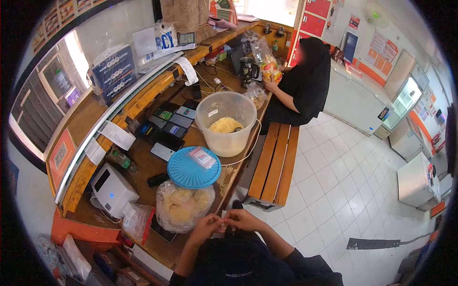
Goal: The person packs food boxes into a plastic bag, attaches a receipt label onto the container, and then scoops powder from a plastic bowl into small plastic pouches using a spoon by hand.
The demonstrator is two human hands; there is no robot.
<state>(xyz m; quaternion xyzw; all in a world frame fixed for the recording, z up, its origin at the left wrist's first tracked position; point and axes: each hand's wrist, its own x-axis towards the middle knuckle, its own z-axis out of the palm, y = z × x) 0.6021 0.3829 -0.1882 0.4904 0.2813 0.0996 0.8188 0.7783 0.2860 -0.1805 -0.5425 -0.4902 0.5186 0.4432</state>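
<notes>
My left hand and my right hand meet close to my body at the table edge. The fingers of both are pinched on a small, pale, see-through piece that looks like thin plastic; its shape is mostly hidden. Just beyond my left hand lies a clear plastic bag of pale yellow contents. A blue ribbed lid rests on that bag, with a small plastic packet on top. Behind it stands a translucent bucket of yellow powder, a dark scoop partly showing inside.
Several phones lie left of the bucket. A white printer-like device stands at the left. Across the table, a seated person in black handles a bag of colourful contents. A wooden bench runs along the table's right side.
</notes>
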